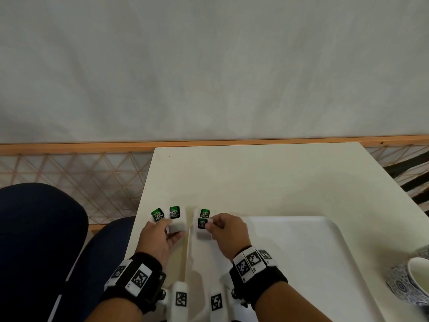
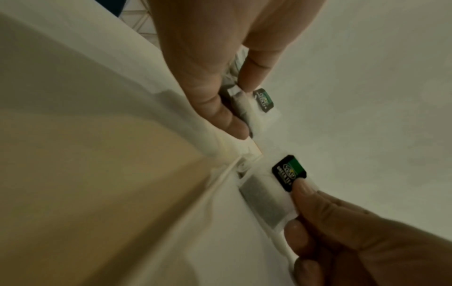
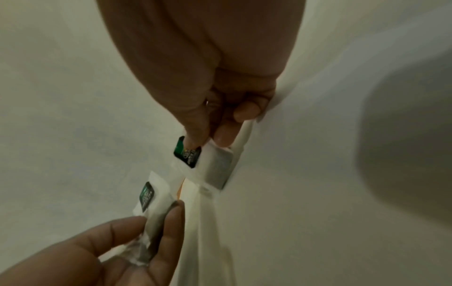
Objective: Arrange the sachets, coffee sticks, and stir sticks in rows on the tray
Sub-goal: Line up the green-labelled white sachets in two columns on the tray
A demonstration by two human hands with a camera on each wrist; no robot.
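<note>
Right at the tray's (image 1: 301, 252) left rim, the right hand (image 1: 228, 233) pinches a green-tea sachet (image 1: 202, 225), while the left hand (image 1: 157, 240) grips two sachets (image 1: 175, 217) over the table (image 1: 255, 177), whose far half lies bare.

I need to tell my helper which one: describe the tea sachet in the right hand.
Find the white tray and go to its far left corner. Two green-labelled sachets lie there; it is the nearer sachet, the only one pinched by the right hand.
</note>
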